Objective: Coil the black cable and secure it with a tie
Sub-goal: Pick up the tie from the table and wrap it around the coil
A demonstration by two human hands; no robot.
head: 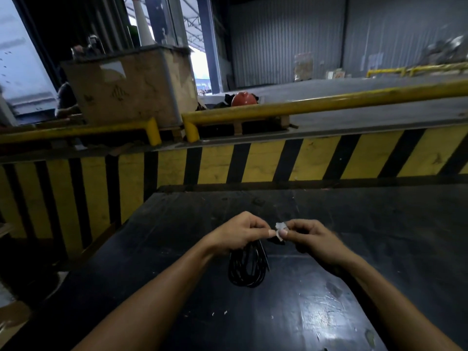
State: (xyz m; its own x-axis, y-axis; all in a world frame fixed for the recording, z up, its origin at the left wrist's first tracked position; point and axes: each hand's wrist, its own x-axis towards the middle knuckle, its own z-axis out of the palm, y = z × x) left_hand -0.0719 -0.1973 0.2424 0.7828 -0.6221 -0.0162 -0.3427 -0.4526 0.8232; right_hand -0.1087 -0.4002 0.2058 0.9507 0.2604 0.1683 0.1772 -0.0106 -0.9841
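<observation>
Together, both hands' fingers (272,233) pinch a pale tie (281,227), the black cable (247,268) coil hanging below the left hand (238,234).

No text, brand or number can be read anywhere. The cardboard box (126,82) behind the yellow rail carries faint dark printed marks, too blurred to make out. The barrier panel (253,160) beyond the desk bears only black and yellow hazard stripes, without any wording.
</observation>
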